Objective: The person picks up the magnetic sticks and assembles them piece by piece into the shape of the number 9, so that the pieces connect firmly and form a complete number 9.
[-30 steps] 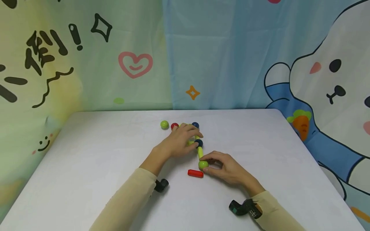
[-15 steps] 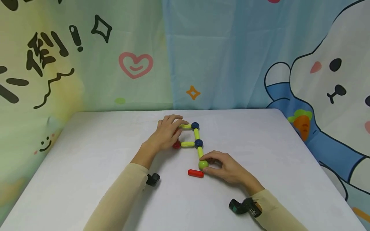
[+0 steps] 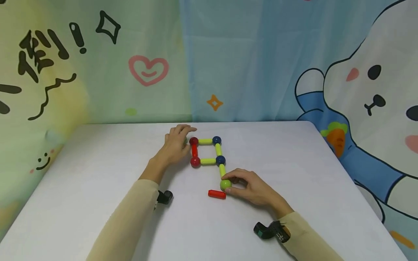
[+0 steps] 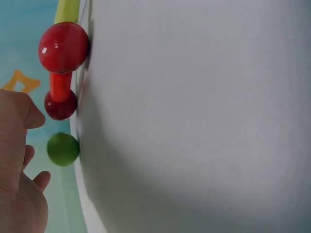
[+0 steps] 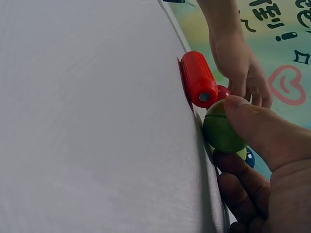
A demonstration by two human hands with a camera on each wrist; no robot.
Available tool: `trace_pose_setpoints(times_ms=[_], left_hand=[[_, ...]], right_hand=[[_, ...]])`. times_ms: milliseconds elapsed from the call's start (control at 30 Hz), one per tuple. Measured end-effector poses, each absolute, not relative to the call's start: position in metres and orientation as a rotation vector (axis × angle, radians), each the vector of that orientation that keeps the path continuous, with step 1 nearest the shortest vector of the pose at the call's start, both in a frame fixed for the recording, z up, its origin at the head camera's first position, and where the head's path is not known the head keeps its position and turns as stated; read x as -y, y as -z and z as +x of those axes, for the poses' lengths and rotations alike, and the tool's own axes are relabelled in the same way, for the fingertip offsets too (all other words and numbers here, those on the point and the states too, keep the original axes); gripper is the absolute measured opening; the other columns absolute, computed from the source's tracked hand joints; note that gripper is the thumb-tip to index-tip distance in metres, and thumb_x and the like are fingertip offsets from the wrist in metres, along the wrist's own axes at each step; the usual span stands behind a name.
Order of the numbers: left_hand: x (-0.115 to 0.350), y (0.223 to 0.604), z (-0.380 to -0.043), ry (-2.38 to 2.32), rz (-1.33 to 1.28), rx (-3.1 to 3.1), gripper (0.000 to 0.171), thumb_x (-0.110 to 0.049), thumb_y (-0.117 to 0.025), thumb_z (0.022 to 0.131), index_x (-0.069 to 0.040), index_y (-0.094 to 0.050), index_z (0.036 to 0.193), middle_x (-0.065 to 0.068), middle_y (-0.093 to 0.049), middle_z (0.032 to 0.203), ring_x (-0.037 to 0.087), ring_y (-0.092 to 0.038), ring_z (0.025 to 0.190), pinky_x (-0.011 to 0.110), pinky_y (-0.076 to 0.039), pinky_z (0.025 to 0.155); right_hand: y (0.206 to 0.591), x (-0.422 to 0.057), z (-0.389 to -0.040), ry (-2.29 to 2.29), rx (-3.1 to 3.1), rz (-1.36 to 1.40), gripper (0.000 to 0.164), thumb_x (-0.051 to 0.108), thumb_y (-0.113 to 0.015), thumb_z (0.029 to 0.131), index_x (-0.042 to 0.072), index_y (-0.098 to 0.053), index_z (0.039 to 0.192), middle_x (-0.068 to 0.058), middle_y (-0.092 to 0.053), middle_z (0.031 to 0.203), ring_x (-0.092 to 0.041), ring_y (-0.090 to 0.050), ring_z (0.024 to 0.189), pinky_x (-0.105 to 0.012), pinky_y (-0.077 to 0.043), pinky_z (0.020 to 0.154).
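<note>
A square of magnetic rods and balls lies on the table. Two blue balls (image 3: 217,140) mark its right corners, two red balls (image 3: 195,161) its left ones. Yellow-green rods (image 3: 208,161) form three sides and a red rod (image 3: 194,150) the left side. From the near blue corner another yellow-green rod (image 3: 222,170) runs to a green ball (image 5: 224,128), pinched between thumb and fingers of my right hand (image 3: 251,186). My left hand (image 3: 173,145), fingers extended, is beside a loose green ball (image 4: 63,149), mostly hidden in the head view; a gap shows between them in the left wrist view.
A loose red rod (image 3: 217,194) lies just in front of the right-hand green ball. The white table (image 3: 98,174) ends at a printed curtain (image 3: 241,72) behind. Black wrist cameras (image 3: 266,230) sit on both sleeves.
My left hand has moved left, off the square and over to the loose green ball, uncovering the red balls and red rod. My right hand keeps its pinch on the near green ball.
</note>
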State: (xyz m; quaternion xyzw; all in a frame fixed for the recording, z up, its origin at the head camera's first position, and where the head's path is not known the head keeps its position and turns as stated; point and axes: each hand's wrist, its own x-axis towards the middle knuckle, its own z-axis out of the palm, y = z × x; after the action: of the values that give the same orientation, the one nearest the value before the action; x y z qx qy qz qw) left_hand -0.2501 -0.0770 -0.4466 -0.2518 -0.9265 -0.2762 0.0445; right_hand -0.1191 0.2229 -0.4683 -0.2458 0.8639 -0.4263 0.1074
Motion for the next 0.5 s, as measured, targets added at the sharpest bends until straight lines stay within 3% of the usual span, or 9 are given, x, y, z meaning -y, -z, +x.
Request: trace_pose_setpoints(times_ms=[500], left_hand=[[0.0828,0.4568,-0.2552,0.890,-0.618,2.946,0.067,-0.009,-0.059,0.090,-0.023,-0.041,0.154,0.012,-0.035,0.156,0.035,-0.033,0.140,0.056,-0.031,0.106]], right_hand=[[0.4670,-0.2223,-0.1185,1.236,-2.553,-0.704,0.036,0.035,-0.076,0.094,0.026,-0.068,0.128,0.016,-0.066,0.118,-0.011,-0.059,0.110,-0.033,-0.049,0.100]])
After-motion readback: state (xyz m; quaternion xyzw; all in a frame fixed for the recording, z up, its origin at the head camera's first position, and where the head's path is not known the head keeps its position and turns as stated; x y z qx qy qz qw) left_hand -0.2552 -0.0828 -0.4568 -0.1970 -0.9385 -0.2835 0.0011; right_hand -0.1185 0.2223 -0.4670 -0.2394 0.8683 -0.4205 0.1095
